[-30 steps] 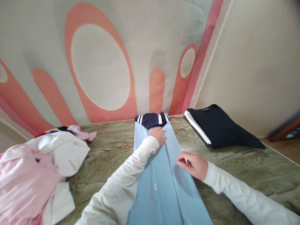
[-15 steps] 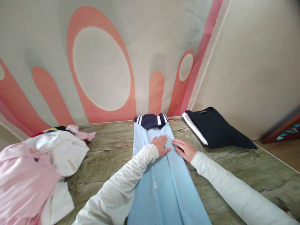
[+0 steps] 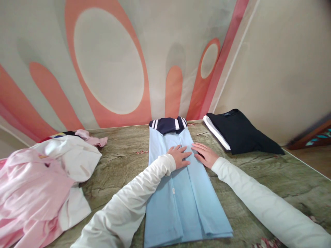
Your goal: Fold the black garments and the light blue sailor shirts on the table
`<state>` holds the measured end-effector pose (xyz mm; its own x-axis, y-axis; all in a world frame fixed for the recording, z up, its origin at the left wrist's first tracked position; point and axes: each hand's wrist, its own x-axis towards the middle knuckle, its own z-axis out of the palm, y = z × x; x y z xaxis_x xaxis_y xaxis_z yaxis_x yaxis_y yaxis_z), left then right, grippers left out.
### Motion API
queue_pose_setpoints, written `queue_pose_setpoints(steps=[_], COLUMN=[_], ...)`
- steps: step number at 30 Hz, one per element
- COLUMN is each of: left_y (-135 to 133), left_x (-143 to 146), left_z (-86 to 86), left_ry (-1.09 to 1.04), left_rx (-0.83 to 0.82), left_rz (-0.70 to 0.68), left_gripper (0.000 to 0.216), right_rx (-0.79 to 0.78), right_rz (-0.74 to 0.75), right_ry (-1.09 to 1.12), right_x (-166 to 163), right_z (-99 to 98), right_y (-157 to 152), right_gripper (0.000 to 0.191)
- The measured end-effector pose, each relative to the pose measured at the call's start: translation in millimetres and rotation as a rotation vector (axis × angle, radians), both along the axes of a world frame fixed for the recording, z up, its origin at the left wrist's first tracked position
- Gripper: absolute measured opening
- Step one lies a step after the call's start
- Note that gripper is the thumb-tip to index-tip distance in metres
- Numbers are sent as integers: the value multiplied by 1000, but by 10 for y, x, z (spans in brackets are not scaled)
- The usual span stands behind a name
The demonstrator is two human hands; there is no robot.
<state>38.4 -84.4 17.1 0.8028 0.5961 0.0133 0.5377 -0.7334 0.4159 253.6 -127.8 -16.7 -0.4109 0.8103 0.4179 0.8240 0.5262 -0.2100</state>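
A light blue garment (image 3: 184, 206) with a navy, white-striped collar (image 3: 167, 125) lies lengthwise in front of me, its sides folded inward into a long strip. A small white tag (image 3: 173, 190) shows on its left part. My left hand (image 3: 179, 156) rests flat on the middle of the strip below the collar, fingers spread. On the strip's right edge lies my right hand (image 3: 205, 155), fingers stretched out toward the left hand. Neither hand grips the cloth.
A loose heap of pink clothes (image 3: 36, 186) and white clothes (image 3: 77, 155) covers the table's left side. Folded black clothing (image 3: 243, 132) sits on a white piece (image 3: 216, 132) at the back right. Behind the wood-patterned table (image 3: 119, 155) stands a patterned wall (image 3: 157, 51).
The view has tilted down, so the garment's near hem now shows. Both hands stay flat on the cloth, having slid slightly toward me along it.
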Motion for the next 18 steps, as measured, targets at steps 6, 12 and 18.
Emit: queue_pose_setpoints(steps=[6,12,18], left_y=[-515,-1223,-1179], left_x=[-50,-203,-328], left_z=[50,207,286], left_ry=[32,85,25], left_rx=[65,96,23], left_rz=[-173,-381,-329], left_gripper=[46,45,35], right_rx=[0,-5,8], right_rz=[18,2,-3], right_ry=[21,15,25], right_x=[37,26,20], right_z=[-42,-23,-14], right_y=[21,6,-8], right_gripper=[38,38,37])
